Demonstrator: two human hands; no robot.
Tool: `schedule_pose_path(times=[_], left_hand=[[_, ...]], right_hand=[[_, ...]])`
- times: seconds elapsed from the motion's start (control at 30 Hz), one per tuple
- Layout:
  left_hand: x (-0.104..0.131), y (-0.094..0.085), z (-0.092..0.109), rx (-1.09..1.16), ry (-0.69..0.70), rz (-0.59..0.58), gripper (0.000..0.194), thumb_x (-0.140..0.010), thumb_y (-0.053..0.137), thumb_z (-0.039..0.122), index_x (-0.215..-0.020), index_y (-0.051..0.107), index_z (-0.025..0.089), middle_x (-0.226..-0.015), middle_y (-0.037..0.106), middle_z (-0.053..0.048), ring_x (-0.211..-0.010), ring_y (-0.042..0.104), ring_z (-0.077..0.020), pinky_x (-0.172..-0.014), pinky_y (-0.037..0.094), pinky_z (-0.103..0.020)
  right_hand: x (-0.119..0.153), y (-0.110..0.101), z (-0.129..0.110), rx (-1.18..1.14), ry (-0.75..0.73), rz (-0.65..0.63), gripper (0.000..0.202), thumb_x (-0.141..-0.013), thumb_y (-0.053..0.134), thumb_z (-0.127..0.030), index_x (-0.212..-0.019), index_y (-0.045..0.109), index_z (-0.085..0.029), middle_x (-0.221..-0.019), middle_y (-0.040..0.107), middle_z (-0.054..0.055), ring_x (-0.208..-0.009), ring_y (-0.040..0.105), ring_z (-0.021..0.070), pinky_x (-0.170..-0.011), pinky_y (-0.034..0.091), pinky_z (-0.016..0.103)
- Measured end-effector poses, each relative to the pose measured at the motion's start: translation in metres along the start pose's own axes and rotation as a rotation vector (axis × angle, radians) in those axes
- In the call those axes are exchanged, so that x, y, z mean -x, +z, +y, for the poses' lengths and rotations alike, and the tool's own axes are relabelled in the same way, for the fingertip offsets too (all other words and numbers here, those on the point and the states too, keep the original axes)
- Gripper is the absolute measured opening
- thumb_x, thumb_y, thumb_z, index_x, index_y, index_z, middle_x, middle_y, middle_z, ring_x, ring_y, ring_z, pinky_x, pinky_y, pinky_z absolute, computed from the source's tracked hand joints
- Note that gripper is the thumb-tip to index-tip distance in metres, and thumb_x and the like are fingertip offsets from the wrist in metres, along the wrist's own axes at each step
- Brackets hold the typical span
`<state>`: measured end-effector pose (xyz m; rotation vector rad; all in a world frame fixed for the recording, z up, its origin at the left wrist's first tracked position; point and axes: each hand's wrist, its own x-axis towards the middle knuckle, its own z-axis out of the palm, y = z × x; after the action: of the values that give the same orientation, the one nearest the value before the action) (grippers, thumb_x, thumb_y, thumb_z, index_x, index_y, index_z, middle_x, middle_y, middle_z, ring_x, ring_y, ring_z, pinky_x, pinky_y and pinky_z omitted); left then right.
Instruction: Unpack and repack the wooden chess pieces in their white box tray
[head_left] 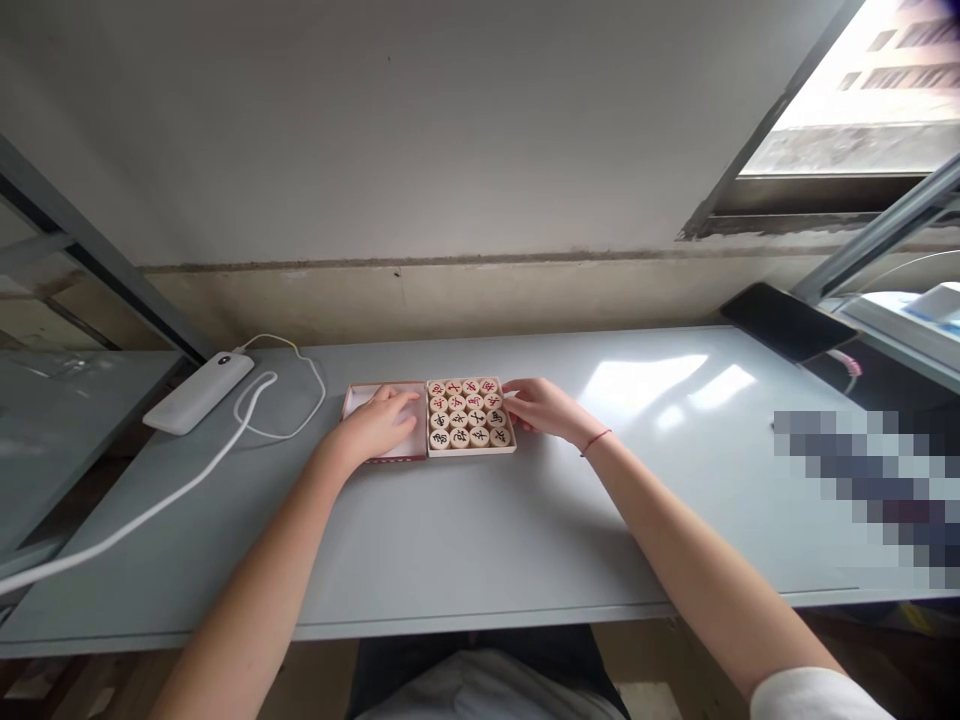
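A shallow white box (480,451) of Chinese chess pieces lies on the grey table. Its round wooden pieces (458,420) stand in rows, red characters in the far rows and black in the near ones. Touching its left side is a red-edged lid (420,450), pale inside and turned upward. My left hand (381,422) rests over the lid, thumb and forefinger apart, with nothing visible between them. At the box's right edge is my right hand (541,408), its fingers and thumb closed about that side. The undersides of both hands are hidden.
A white power bank (201,392) with white cables (195,490) lies to the left. A dark phone or tablet (787,320) leans at the back right. Grey metal posts (127,270) flank the table (480,550), and a wall rises behind it. A blurred patch covers the right side.
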<state>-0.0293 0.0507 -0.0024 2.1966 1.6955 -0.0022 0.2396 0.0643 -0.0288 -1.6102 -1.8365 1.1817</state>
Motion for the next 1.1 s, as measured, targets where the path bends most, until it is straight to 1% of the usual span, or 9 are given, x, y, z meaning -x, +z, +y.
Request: schedule_pose_path(times=[0.07, 0.17, 0.43, 0.5, 0.6, 0.67, 0.77, 0.93, 1.1], left_hand=[[-0.003, 0.002, 0.002, 0.051, 0.020, 0.064, 0.035, -0.090, 0.036, 0.032, -0.119, 0.053, 0.024, -0.124, 0.058, -0.008, -0.108, 0.060, -0.0230, -0.089, 0.045, -0.034], [-0.006, 0.004, 0.002, 0.111, -0.002, 0.078, 0.029, -0.093, 0.030, 0.035, -0.108, 0.052, 0.023, -0.101, 0.068, -0.005, -0.090, 0.065, -0.0227, -0.077, 0.047, -0.033], [-0.004, 0.002, 0.001, 0.104, -0.065, 0.005, 0.026, -0.094, 0.029, 0.032, -0.111, 0.046, 0.023, -0.070, 0.066, -0.001, -0.063, 0.063, -0.0217, -0.058, 0.044, -0.029], [-0.003, 0.001, 0.003, 0.094, -0.053, 0.054, 0.027, -0.094, 0.029, 0.033, -0.112, 0.047, 0.023, -0.078, 0.068, -0.002, -0.070, 0.065, -0.0218, -0.061, 0.045, -0.030], [-0.004, 0.004, 0.008, 0.025, 0.012, 0.230, 0.029, -0.094, 0.033, 0.035, -0.114, 0.051, 0.023, -0.103, 0.066, -0.007, -0.090, 0.064, -0.0229, -0.074, 0.047, -0.031], [-0.006, 0.007, 0.011, -0.037, 0.024, 0.296, 0.029, -0.094, 0.036, 0.036, -0.108, 0.057, 0.022, -0.105, 0.063, -0.007, -0.092, 0.063, -0.0232, -0.077, 0.047, -0.031], [-0.007, 0.012, 0.014, -0.103, 0.018, 0.336, 0.025, -0.092, 0.043, 0.034, -0.096, 0.063, 0.020, -0.097, 0.061, -0.007, -0.085, 0.063, -0.0228, -0.075, 0.048, -0.031], [-0.006, 0.013, 0.018, -0.109, 0.060, 0.368, 0.020, -0.091, 0.045, 0.027, -0.089, 0.062, 0.019, -0.095, 0.061, -0.007, -0.086, 0.061, -0.0230, -0.077, 0.047, -0.032], [-0.005, 0.014, 0.019, -0.146, 0.065, 0.365, 0.021, -0.091, 0.044, 0.025, -0.095, 0.063, 0.018, -0.098, 0.065, -0.008, -0.093, 0.061, -0.0261, -0.082, 0.046, -0.036]], right_hand=[[0.001, 0.004, -0.002, 0.013, -0.003, -0.007, 0.031, -0.080, 0.052, -0.023, -0.106, 0.066, -0.014, -0.064, 0.063, 0.002, -0.047, 0.051, 0.0088, -0.045, 0.039, 0.018], [0.002, 0.010, -0.005, 0.021, -0.009, -0.028, 0.035, -0.080, 0.052, -0.023, -0.112, 0.064, -0.015, -0.066, 0.066, 0.002, -0.048, 0.053, 0.0092, -0.046, 0.040, 0.019], [0.005, 0.016, -0.009, 0.071, -0.032, -0.013, 0.040, -0.082, 0.051, -0.026, -0.119, 0.062, -0.014, -0.066, 0.068, 0.003, -0.052, 0.058, 0.0115, -0.048, 0.042, 0.020], [0.005, 0.016, -0.009, 0.075, -0.031, -0.016, 0.041, -0.082, 0.051, -0.025, -0.120, 0.062, -0.014, -0.066, 0.069, 0.003, -0.052, 0.058, 0.0120, -0.048, 0.042, 0.020], [0.006, 0.019, -0.009, 0.075, -0.046, -0.024, 0.041, -0.081, 0.051, -0.024, -0.120, 0.062, -0.015, -0.067, 0.069, 0.002, -0.053, 0.059, 0.0120, -0.048, 0.042, 0.020], [0.007, 0.021, -0.010, 0.073, -0.056, -0.037, 0.040, -0.081, 0.051, -0.024, -0.119, 0.061, -0.016, -0.067, 0.069, 0.002, -0.052, 0.059, 0.0117, -0.048, 0.042, 0.020], [0.008, 0.023, -0.011, 0.080, -0.061, -0.058, 0.040, -0.081, 0.051, -0.024, -0.118, 0.062, -0.016, -0.065, 0.069, 0.001, -0.051, 0.059, 0.0118, -0.047, 0.042, 0.020], [0.009, 0.023, -0.012, 0.077, -0.076, -0.058, 0.040, -0.081, 0.049, -0.025, -0.119, 0.061, -0.015, -0.067, 0.069, 0.001, -0.051, 0.059, 0.0113, -0.048, 0.043, 0.020], [0.009, 0.023, -0.013, 0.095, -0.064, -0.067, 0.042, -0.081, 0.049, -0.025, -0.120, 0.061, -0.013, -0.060, 0.066, 0.001, -0.050, 0.058, 0.0119, -0.049, 0.042, 0.020]])
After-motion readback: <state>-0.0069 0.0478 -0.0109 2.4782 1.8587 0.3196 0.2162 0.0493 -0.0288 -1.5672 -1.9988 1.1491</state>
